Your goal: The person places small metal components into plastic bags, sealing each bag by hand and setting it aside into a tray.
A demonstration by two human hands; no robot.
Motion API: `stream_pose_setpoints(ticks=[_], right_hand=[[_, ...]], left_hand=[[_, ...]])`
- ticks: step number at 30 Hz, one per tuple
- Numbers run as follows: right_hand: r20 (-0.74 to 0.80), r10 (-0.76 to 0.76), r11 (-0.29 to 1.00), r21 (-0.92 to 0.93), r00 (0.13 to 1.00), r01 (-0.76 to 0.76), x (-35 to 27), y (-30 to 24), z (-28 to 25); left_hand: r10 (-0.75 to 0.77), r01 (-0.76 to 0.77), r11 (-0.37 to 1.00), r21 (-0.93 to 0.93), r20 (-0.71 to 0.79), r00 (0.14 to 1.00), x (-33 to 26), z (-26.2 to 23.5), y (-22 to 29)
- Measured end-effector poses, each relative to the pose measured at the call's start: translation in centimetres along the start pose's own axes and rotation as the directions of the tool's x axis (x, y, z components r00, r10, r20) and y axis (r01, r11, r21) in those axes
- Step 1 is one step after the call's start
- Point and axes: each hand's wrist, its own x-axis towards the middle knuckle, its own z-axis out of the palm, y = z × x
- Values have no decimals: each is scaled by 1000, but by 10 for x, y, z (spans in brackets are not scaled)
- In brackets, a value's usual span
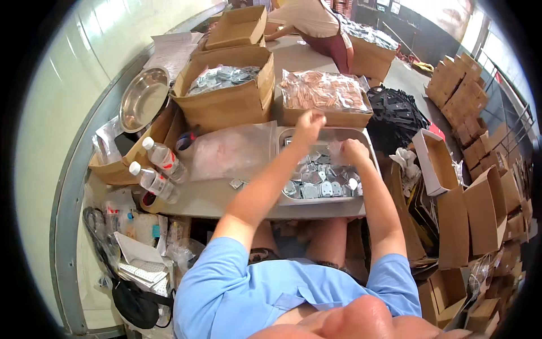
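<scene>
Head view: left hand [309, 123], closed, lifts above the metal tray [370, 148] of small plates [319, 183]. Right hand [354, 151] pinches a clear bag [337, 150], seemingly for filling.

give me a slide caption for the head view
Seated person, both hands, left hand and right hand, over a metal tray of small metal plates.

Both bare forearms reach forward from short blue sleeves, elbows bent and spread apart. The left hand [309, 125] is raised higher and farther out, fingers curled into a loose fist, knuckles up. The right hand [354, 151] sits lower and nearer, fingers curled downward, close beside the left.
</scene>
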Motion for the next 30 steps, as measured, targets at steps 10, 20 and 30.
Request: stream_pose_setpoints(ticks=[10, 20, 30], right_hand=[[-124, -54, 942, 321, 991, 92, 22, 3, -61], [-551, 121, 396, 790, 826, 469, 19, -55, -29], [-480, -16, 466, 773, 877, 431, 23, -37, -29]], left_hand=[[-120, 55, 957, 284, 220, 968, -1, 7, -68], [-137, 255, 882, -396, 303, 943, -8, 0, -48], [-275, 370, 847, -382, 281, 919, -2, -18, -45]])
